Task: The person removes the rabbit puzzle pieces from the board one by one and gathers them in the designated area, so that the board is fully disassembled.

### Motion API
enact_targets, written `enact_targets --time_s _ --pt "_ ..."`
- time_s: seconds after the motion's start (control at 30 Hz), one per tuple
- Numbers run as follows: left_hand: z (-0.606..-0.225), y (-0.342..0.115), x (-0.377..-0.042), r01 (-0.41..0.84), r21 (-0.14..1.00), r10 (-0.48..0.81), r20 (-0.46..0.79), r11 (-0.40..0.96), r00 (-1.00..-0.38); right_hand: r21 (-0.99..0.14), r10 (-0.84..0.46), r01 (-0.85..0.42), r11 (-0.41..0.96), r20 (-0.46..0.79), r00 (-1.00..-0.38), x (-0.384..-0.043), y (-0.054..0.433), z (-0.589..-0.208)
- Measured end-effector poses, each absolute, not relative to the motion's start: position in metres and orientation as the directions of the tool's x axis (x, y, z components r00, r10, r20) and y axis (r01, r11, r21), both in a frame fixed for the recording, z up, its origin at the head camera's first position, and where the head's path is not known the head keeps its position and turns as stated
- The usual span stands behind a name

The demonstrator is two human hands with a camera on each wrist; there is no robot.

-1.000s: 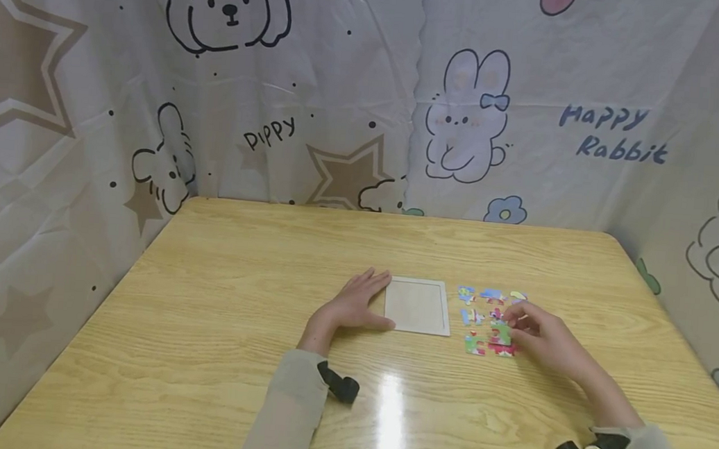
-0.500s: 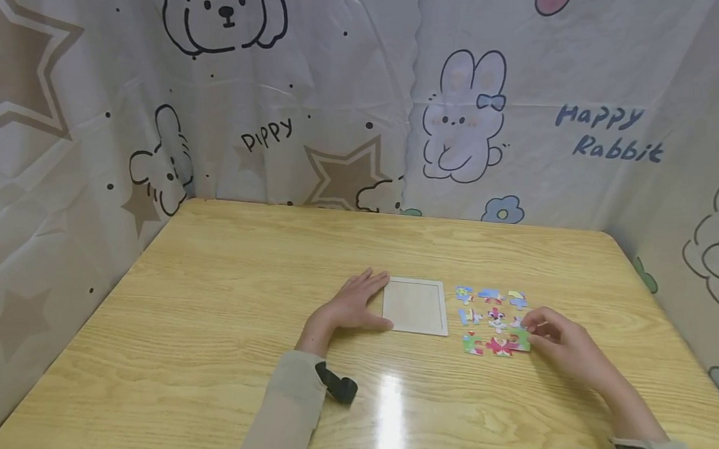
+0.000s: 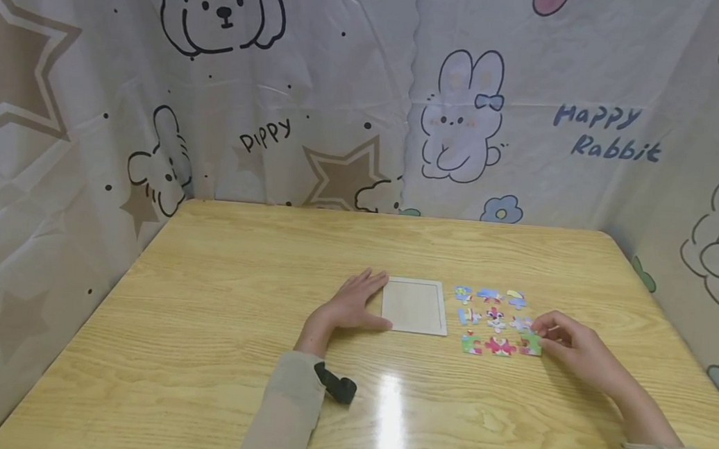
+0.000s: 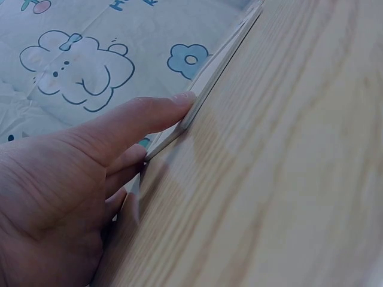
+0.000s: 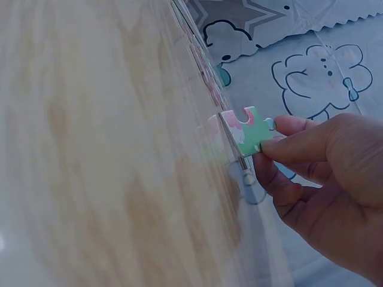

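Observation:
In the head view a square, pale wooden puzzle tray (image 3: 415,308) lies on the table with nothing in it. My left hand (image 3: 351,309) rests at its left side with fingers spread and straight, and the thumb (image 4: 161,110) touches the edge. To the right, my right hand (image 3: 571,345) pinches a green jigsaw piece with pink on it (image 5: 254,136) between thumb and fingers. That piece sits at the lower right corner of loose jigsaw pieces in three spaced rows, among them a red one (image 3: 501,346) and a blue one (image 3: 489,295).
The wood-grain table (image 3: 237,271) extends around the tray and pieces. Behind it hangs a printed cloth (image 3: 343,98) with cartoon animals. Light reflects off the tabletop near the front.
My right hand has moved right with the green jigsaw piece, from over the red piece to the end of the bottom row. The left hand and tray have stayed in place.

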State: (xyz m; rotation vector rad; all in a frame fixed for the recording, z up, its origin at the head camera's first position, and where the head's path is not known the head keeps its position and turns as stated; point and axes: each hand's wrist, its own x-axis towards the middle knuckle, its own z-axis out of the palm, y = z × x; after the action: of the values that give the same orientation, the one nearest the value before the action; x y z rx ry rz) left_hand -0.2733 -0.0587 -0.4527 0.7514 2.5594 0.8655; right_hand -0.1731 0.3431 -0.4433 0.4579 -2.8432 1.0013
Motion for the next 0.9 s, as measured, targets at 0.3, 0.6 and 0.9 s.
enact_targets --time_s 0.3,0.6,0.9 --pt "-0.453 -0.059 -0.273 0.365 0.647 0.577 -0.145 0.670 -0.803 -0.609 -0.263 -0.291 0.738 0.138 -0.955 -0.173 0.346 -0.443" --pt "-0.454 -0.059 -0.273 0.375 0.641 0.585 -0.143 0.669 -0.799 -0.636 -0.293 -0.258 0.727 0.051 -0.955 -0.172 0.348 -0.446" --pt "-0.453 -0.063 -0.274 0.336 0.674 0.569 -0.153 0.658 -0.808 -0.622 -0.265 -0.273 0.734 0.108 -0.958 -0.180 0.334 -0.440"
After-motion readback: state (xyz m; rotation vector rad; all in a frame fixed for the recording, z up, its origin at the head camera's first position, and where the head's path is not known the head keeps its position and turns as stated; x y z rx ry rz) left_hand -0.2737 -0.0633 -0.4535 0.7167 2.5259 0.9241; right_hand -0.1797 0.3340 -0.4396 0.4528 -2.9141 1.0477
